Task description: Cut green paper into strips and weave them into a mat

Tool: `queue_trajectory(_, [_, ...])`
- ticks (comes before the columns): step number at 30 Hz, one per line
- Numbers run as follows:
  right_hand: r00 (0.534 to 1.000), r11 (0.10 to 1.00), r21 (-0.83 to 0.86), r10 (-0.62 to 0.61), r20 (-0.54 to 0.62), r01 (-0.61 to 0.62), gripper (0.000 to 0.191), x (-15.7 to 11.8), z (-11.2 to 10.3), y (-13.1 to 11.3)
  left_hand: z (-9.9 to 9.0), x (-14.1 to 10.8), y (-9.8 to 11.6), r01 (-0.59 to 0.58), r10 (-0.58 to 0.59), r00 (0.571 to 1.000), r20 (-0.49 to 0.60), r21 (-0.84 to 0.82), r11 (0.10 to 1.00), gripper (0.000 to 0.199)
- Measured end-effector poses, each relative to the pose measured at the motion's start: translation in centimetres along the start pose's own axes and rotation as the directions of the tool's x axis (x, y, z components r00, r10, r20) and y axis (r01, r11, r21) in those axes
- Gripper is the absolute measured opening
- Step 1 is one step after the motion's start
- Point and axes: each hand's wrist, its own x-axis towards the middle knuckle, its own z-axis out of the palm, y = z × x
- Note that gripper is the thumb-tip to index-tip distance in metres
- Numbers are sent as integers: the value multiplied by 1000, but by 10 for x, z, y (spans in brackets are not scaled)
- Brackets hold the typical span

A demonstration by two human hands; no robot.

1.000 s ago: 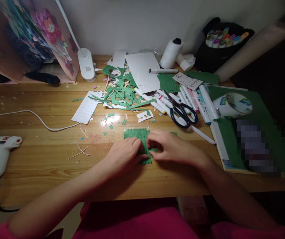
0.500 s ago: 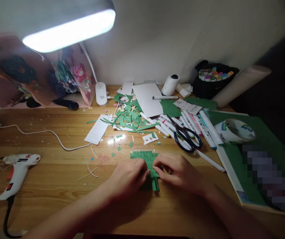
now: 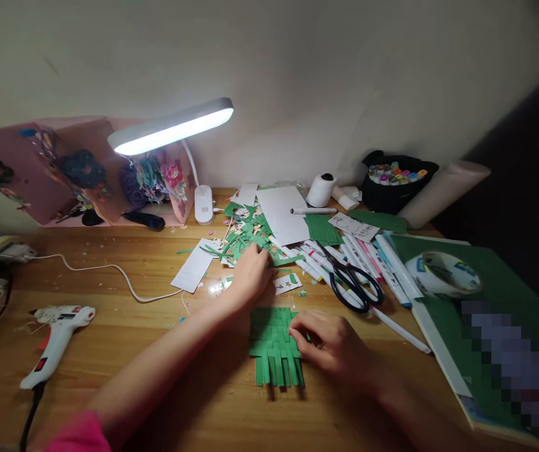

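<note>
On my feed, the right hand (image 3: 328,342) sits by the green woven paper mat (image 3: 272,336), thumb and forefinger nearly together on its right side; pinch or mere touch, I can't tell. The mat lies flat in the middle of the desk (image 3: 118,339), loose strip ends pointing at the near edge. Left hand (image 3: 250,273) is over the green scraps (image 3: 250,235) toward the far edge, fingers bent downward; whether they hold anything, I can't make out. Just right of it, a white card with star cut-outs (image 3: 288,284). Beyond, black-handled scissors (image 3: 343,267) lie across loose markers (image 3: 394,273), whose barrel print is too small for me. Behind them, a small card (image 3: 354,227) with a line drawing and handwriting, illegible from here. Toward the right edge, a tape roll (image 3: 422,276) with blue and green label patches, brand unreadable, on a green sheet (image 3: 490,276). Near the far edge, the lit lamp (image 3: 175,129); its base bears a small label I can't decipher. Toward the left edge, a white glue gun (image 3: 57,336) with a red switch.
</note>
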Motion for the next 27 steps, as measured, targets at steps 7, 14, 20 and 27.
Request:
queue_trajectory(7, [999, 999, 33, 19, -48, -18, 17, 0, -1, 1, -10, 14, 3, 44, -53, 998, -24, -291, 956, 6])
queue_trajectory(14, [959, 841, 480, 284, 4, -251, 18, 2, -5, -1, -35, 1, -1, 165, -123, 986, 111, -633, 756, 37])
queue_trajectory(20, [908, 641, 735, 410, -88, -218, 27, 7, -2, 8, -31, -38, 14, 344, -111, 936, 335, -795, 499, 35])
queue_trajectory(27, [874, 688, 681, 464, -144, -252, 23, 8, 7, 21, -2, -44, 28, 360, -45, 928, 371, -855, 373, 35])
